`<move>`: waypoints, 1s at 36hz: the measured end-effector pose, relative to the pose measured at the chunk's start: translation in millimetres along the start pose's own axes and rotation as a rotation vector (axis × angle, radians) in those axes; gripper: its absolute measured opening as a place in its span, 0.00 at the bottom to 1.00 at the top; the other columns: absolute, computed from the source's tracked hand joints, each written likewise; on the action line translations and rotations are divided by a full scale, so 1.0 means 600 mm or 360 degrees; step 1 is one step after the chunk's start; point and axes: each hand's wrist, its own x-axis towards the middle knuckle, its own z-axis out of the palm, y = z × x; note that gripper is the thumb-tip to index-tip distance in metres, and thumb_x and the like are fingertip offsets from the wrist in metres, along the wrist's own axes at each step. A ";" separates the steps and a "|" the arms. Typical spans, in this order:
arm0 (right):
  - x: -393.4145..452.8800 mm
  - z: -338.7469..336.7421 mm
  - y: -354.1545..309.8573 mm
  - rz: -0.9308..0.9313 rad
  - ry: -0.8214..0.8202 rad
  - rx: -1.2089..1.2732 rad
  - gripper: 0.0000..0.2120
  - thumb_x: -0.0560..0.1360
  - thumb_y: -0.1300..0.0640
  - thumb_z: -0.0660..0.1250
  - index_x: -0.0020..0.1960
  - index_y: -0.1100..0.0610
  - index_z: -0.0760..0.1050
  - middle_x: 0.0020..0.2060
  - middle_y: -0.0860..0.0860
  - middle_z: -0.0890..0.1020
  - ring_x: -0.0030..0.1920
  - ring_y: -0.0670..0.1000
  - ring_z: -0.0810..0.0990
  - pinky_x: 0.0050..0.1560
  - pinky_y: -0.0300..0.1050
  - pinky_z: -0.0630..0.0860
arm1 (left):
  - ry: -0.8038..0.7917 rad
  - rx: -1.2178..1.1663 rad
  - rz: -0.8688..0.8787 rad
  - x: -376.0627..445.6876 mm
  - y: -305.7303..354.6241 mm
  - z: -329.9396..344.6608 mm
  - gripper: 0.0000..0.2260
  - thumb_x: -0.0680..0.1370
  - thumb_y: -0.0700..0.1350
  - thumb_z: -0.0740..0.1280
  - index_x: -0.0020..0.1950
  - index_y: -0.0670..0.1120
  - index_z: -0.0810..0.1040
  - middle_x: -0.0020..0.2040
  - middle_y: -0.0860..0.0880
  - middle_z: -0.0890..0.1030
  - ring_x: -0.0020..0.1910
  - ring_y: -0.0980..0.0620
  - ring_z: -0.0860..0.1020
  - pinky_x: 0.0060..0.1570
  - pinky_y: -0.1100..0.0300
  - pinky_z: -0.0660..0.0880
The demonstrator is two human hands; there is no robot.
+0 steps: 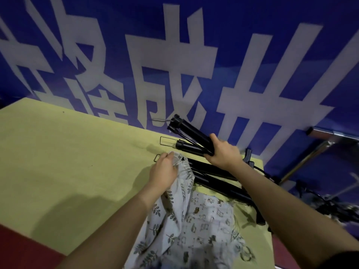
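A folded black tripod stand (186,131) lies at the back right of a yellow-green table (68,152). My right hand (223,152) grips its upper tubes and lifts that end off the table. More black tubes (217,181) of the stand lie flat below, partly under pale cloth. My left hand (165,169) pinches the gathered top edge of a leaf-patterned grey-white cloth (174,220). A second pale cloth with small animal prints (209,214) lies beside it toward me.
A blue banner with large white characters (174,65) hangs right behind the table. A thin wire loop (165,141) lies by the stand's ends. Metal rods and dark blurred gear (320,191) sit off the table's right edge. A red floor (19,247) shows at lower left.
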 end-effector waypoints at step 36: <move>-0.177 0.022 -0.001 -0.0292 -0.0187 -0.0147 0.23 0.73 0.46 0.65 0.64 0.52 0.64 0.46 0.51 0.81 0.44 0.55 0.80 0.35 0.43 0.71 | 0.0333 -0.0302 0.0139 -0.112 0.035 -0.054 0.29 0.75 0.34 0.62 0.75 0.45 0.59 0.68 0.49 0.67 0.58 0.53 0.72 0.47 0.64 0.68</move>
